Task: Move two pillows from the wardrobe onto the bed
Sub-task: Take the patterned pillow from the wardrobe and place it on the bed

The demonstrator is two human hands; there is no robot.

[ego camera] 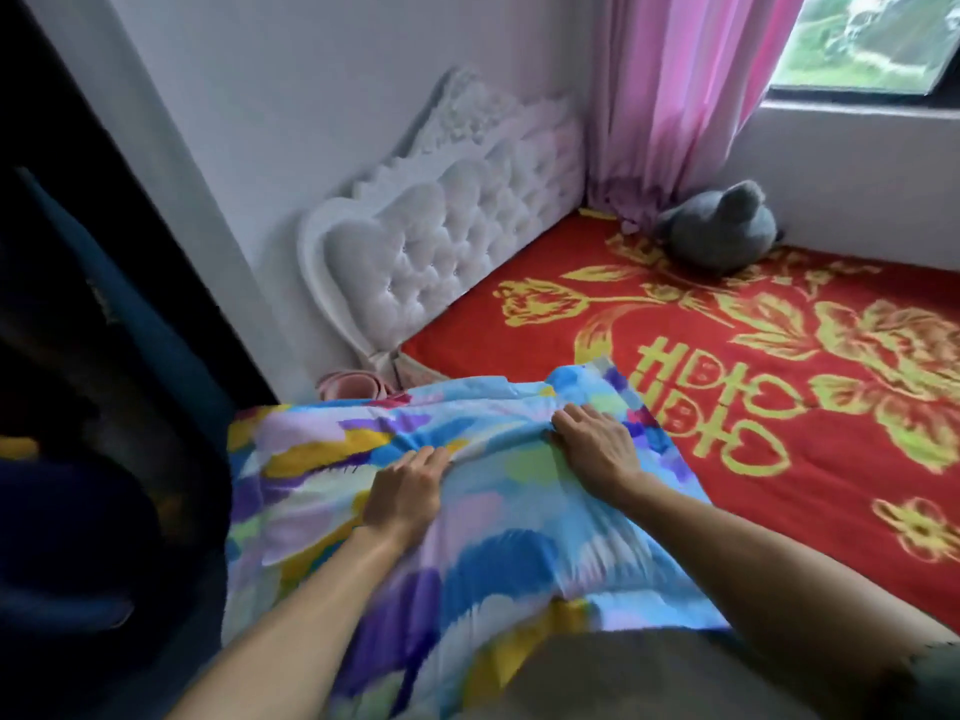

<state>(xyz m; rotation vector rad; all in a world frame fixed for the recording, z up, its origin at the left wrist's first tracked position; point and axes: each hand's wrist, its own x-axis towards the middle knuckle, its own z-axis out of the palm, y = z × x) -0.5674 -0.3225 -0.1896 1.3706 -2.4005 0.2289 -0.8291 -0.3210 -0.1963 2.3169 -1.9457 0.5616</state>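
Observation:
A pillow (488,537) in a blue, purple and yellow patterned cover fills the lower middle of the head view, held in front of me beside the bed's near edge. My left hand (408,493) grips its top with fingers curled into the fabric. My right hand (597,444) pinches the fabric farther right, over the edge of the bed (571,252). The bed has a red cover with gold flowers and characters. The dark wardrobe (78,356) stands open at my left. No second pillow is visible.
A white tufted headboard (441,241) stands against the wall at the bed's far left. A grey plush toy (722,231) lies in the bed's far corner under a pink curtain (670,96). Pink items (353,384) sit on the floor beside the headboard.

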